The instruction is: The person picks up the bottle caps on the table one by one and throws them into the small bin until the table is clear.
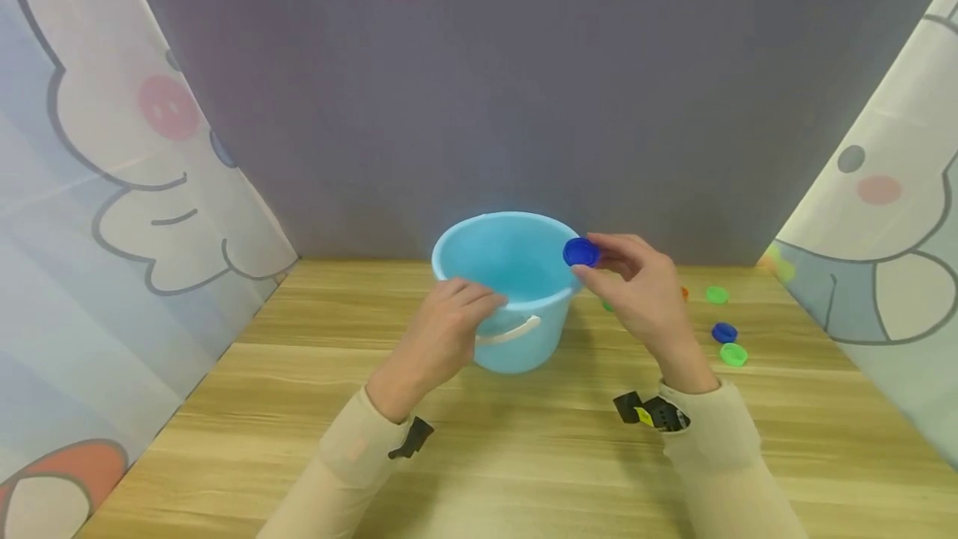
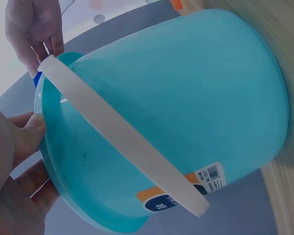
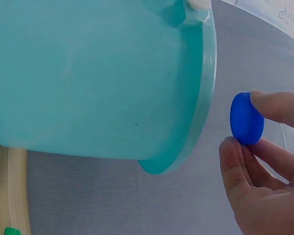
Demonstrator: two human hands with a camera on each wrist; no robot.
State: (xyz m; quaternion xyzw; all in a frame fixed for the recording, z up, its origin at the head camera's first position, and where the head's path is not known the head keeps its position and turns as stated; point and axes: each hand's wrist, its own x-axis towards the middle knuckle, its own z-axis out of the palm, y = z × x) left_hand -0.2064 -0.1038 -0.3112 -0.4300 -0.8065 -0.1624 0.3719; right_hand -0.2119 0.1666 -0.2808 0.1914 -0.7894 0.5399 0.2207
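A light blue bucket (image 1: 524, 339) stands upright on the wooden table, its white handle (image 2: 122, 132) hanging down the near side. My left hand (image 1: 449, 323) grips the bucket's near rim; in the left wrist view its thumb (image 2: 32, 132) lies against the outside of the rim. Between thumb and fingertips my right hand (image 1: 644, 289) pinches a dark blue bottle cap (image 1: 580, 252), held up by the bucket's right rim. The right wrist view shows this cap (image 3: 247, 119) tipped on edge, apart from the rim. The bucket's bottom inside is hidden.
On the table right of the bucket lie a blue cap (image 1: 724, 333), a green cap (image 1: 733, 354) and another green cap (image 1: 717, 295). An orange piece (image 1: 684, 294) and a green one (image 1: 607, 305) are partly hidden by my right hand. A grey wall (image 1: 479, 90) rises behind.
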